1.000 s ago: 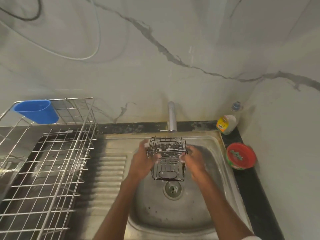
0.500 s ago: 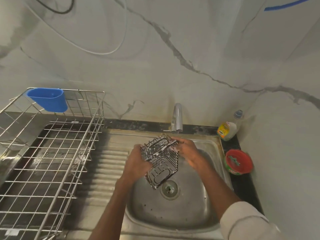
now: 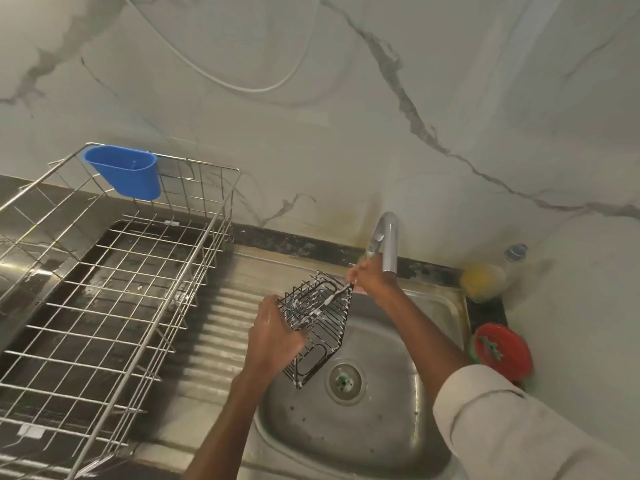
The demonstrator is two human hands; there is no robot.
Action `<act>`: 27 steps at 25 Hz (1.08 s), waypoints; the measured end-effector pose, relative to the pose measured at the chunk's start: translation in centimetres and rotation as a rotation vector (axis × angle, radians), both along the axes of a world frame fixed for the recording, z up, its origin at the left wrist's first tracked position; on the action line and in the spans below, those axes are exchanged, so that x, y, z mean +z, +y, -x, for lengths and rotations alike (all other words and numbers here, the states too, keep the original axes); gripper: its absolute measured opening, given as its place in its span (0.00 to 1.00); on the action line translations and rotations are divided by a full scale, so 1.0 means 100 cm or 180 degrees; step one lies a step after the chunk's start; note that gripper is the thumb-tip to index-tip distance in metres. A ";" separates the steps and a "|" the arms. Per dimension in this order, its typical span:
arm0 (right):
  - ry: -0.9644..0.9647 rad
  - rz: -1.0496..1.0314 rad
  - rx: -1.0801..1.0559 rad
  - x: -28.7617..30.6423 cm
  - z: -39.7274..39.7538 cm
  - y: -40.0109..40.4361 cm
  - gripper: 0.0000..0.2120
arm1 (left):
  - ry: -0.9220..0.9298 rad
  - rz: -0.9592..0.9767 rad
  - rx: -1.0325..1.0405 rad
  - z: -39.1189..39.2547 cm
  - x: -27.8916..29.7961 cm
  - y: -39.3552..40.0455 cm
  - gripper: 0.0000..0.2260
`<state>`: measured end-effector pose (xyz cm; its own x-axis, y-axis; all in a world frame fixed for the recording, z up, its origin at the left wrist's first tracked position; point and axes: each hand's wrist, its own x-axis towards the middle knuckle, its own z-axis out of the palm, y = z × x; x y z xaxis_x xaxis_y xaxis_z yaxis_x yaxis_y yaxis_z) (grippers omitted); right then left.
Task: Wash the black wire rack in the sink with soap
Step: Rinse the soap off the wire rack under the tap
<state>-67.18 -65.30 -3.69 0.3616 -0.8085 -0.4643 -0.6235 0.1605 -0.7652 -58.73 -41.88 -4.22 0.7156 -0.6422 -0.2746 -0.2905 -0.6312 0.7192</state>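
Note:
The black wire rack [image 3: 320, 325], streaked with white soap foam, hangs tilted over the steel sink [image 3: 381, 431], one corner pointing down near the drain [image 3: 344, 379]. My left hand [image 3: 275, 336] grips the rack by its left side. My right hand [image 3: 372, 277] is off the rack, raised behind its top right corner, with its fingers reaching up to the lever of the chrome tap [image 3: 389, 244]. The hand is blurred there. No water is seen running from the spout.
A large steel dish rack [image 3: 121, 289] with a blue plastic cup [image 3: 124, 171] stands on the left. The ribbed drainboard [image 3: 221, 327] lies between it and the basin. A yellow soap bottle [image 3: 481, 280] and a red-lidded tub [image 3: 502, 351] sit on the right ledge.
My right hand has let go of the rack and moved up to the tap. The rack has turned from level to tilted, now held by my left hand alone.

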 end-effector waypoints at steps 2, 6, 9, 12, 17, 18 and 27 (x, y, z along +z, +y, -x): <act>-0.0527 -0.0428 -0.0468 0.002 0.021 -0.005 0.08 | -0.0067 -0.0025 -0.0054 0.000 -0.003 -0.002 0.34; -0.0765 -0.1139 -0.0847 0.006 0.036 -0.015 0.15 | -0.0149 -0.0001 -0.0199 0.006 -0.002 -0.009 0.34; -0.0357 -0.0744 -0.0519 0.013 0.032 0.002 0.10 | -0.0258 0.0056 -0.0369 0.009 -0.001 -0.016 0.35; -0.0595 -0.0052 -0.0445 0.016 0.028 0.018 0.08 | -0.0360 0.0005 -0.0679 0.011 0.000 -0.018 0.36; -0.0993 0.0083 0.0182 0.016 0.030 0.036 0.06 | -0.0492 -0.0268 -0.0932 -0.001 -0.028 -0.026 0.39; -0.0801 0.0443 0.0262 0.014 0.030 0.038 0.09 | -0.0467 -0.0243 -0.0974 0.002 -0.023 -0.027 0.38; 0.0080 0.0537 0.1797 0.014 0.095 0.003 0.16 | -0.0668 -0.0707 -0.1976 0.006 0.008 -0.082 0.37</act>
<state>-76.67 -65.04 -2.28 0.7481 -0.5575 -0.3600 -0.5954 -0.3242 -0.7351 -59.29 -50.11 -3.42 0.2861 -0.8947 -0.3430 -0.7645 -0.4289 0.4812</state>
